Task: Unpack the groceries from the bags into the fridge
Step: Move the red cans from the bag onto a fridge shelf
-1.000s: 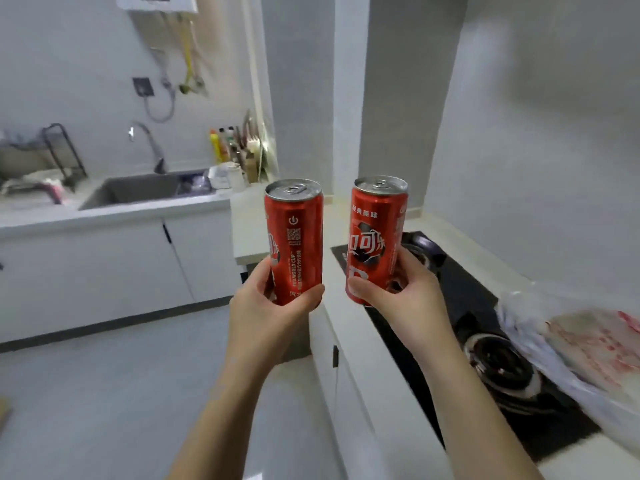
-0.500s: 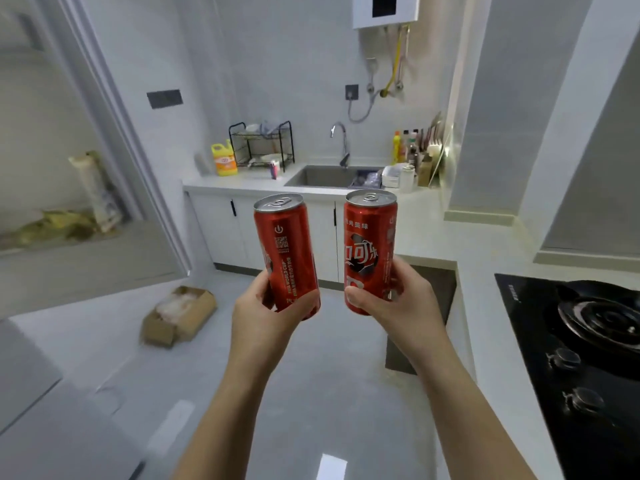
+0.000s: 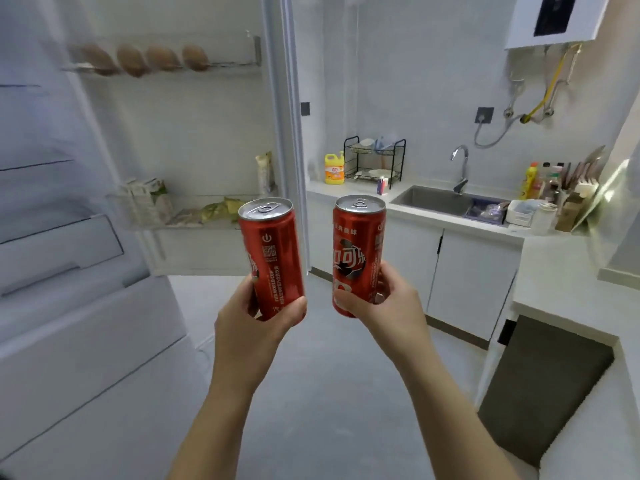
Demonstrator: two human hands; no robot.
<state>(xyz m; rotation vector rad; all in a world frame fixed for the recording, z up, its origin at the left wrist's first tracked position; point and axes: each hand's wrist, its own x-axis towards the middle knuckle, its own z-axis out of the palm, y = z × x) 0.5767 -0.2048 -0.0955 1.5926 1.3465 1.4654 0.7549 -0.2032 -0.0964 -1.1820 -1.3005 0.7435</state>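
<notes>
The left grip (image 3: 255, 329) is clenched round the lower half of the left can (image 3: 273, 252), and the right grip (image 3: 388, 308) grasps the lower half of the right can (image 3: 357, 251). Both red cans are upright, side by side but apart, held in the air above the floor. Beyond them the fridge (image 3: 79, 341) stands open at left, its door (image 3: 207, 133) shelves carrying eggs (image 3: 161, 58) above and packets (image 3: 214, 211) below, and farther off a desk (image 3: 561, 265) along the wall carries a sink (image 3: 433, 199), with a yellow bottle (image 3: 334, 168) and a wire rack (image 3: 374, 157) near its left end.
</notes>
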